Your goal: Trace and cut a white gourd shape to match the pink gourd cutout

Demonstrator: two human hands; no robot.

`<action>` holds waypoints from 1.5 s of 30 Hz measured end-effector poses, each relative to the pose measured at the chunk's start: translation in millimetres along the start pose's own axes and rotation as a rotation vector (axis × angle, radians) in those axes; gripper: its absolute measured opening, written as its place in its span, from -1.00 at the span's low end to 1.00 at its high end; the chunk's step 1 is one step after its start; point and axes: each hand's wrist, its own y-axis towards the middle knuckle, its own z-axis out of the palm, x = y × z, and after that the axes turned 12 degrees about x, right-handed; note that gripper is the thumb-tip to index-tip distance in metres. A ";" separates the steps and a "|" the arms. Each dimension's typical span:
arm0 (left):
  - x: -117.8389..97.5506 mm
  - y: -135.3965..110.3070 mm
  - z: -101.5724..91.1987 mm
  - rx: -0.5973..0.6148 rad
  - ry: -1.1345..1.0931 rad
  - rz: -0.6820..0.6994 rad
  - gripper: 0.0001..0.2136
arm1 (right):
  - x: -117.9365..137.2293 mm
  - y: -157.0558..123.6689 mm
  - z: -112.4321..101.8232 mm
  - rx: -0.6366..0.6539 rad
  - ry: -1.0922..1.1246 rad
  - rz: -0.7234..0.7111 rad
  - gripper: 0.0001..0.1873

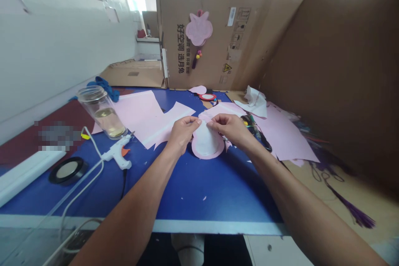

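Note:
Just above the blue tabletop, a pink paper cutout point(208, 156) with a rounded lower edge carries a white layer point(205, 139) on its near face. My left hand point(184, 133) pinches its upper left edge between thumb and forefinger. Opposite, my right hand point(229, 128) pinches the upper right edge. Both hands are closed, their fingertips a small gap apart at the top of the piece. Behind them lies more cut pink paper point(222, 109), partly covered by the hands.
A white glue gun point(118, 153), a glass jar of pale liquid point(107, 118) and a black tape roll point(67, 170) stand left. Large pink sheets point(140, 112) flank the hands. A purple tassel point(358, 214) lies right. Cardboard walls point(249, 29) rise behind, bearing a pink flower-like ornament point(199, 29).

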 end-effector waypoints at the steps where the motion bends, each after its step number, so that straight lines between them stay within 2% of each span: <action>1: -0.1 -0.1 0.0 -0.006 0.000 0.005 -0.76 | 0.1 -0.1 0.8 0.002 0.006 0.001 -0.66; 20: -1.2 -1.8 -0.1 -0.013 -0.025 0.014 -0.76 | -9.9 3.3 3.9 0.062 0.028 -0.065 -0.54; 45: -2.4 -2.5 1.8 -0.041 -0.023 0.055 -0.81 | -9.5 2.9 6.9 0.074 0.062 -0.064 -0.61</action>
